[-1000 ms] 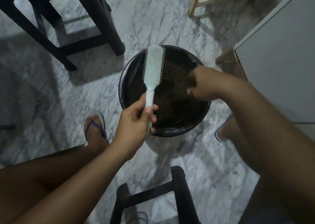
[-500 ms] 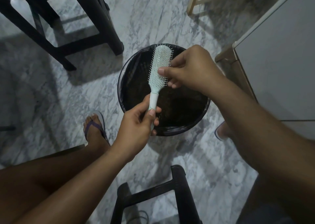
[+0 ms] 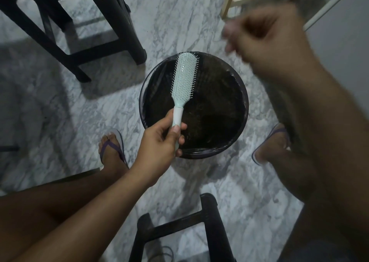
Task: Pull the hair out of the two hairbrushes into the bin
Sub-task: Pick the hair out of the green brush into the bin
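Left hand (image 3: 159, 144) grips hairbrush (image 3: 184, 76) handle over bin (image 3: 209, 154); right hand (image 3: 267, 42) blurred, fingers curled, contents unclear

My left hand (image 3: 159, 144) grips the handle of the pale mint plastic paddle hairbrush (image 3: 184, 76), bristles up, head pointing far over the left half of the round black bin (image 3: 246, 110).

Both forearms bare: L arm (image 3: 95, 212) at bottom left, R arm (image 3: 319, 132) along the right side of frame. L hand (image 3: 157, 144) bare, thumbnail short & plain. R hand (image 3: 267, 42), upper right, too blurred for detail. Bare L leg (image 3: 40, 202) at lower left. L flip-flop (image 3: 118, 136), centre left: pale sole w/ purple straps. R flip-flop (image 3: 280, 132), centre right: same pale sole, purple strap. Dark cloth (image 3: 323, 251) in bottom right corner, garment type unclear.
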